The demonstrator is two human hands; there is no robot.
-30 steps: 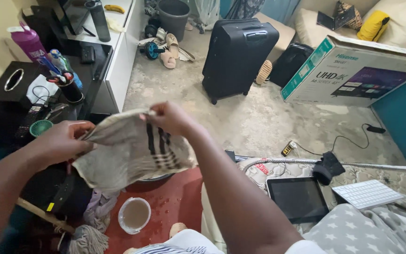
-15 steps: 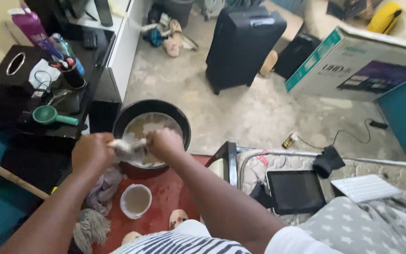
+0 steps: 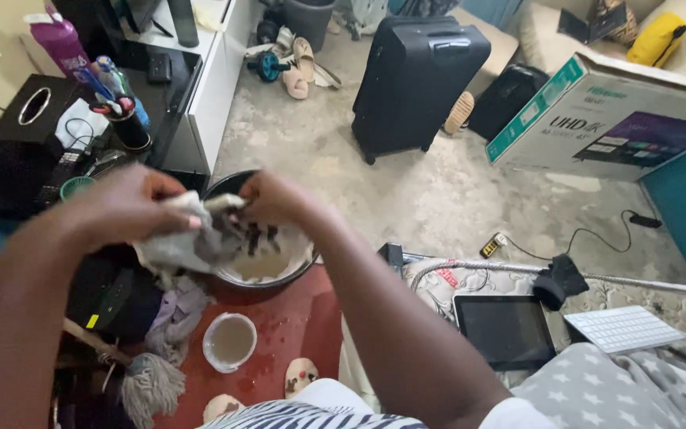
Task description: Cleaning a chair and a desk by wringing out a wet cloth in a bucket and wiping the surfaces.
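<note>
My left hand (image 3: 121,208) and my right hand (image 3: 273,199) both grip a bunched grey cloth with dark stripes (image 3: 200,240). I hold it above a black basin (image 3: 305,262) with murky water in it. The basin stands on a wet red floor patch (image 3: 295,334). A small white bowl of cloudy water (image 3: 230,342) sits just in front of the basin.
A mop head (image 3: 152,385) and a pile of clothes (image 3: 176,310) lie at the left. A black suitcase (image 3: 418,79) and a large cardboard box (image 3: 609,119) stand on the far floor. A tablet (image 3: 503,330) and a white keyboard (image 3: 623,327) rest on bedding at right.
The cloth was spread open a second ago; it is now bunched between both hands. Both hands dropped close over the basin, then rose a little and moved apart.
</note>
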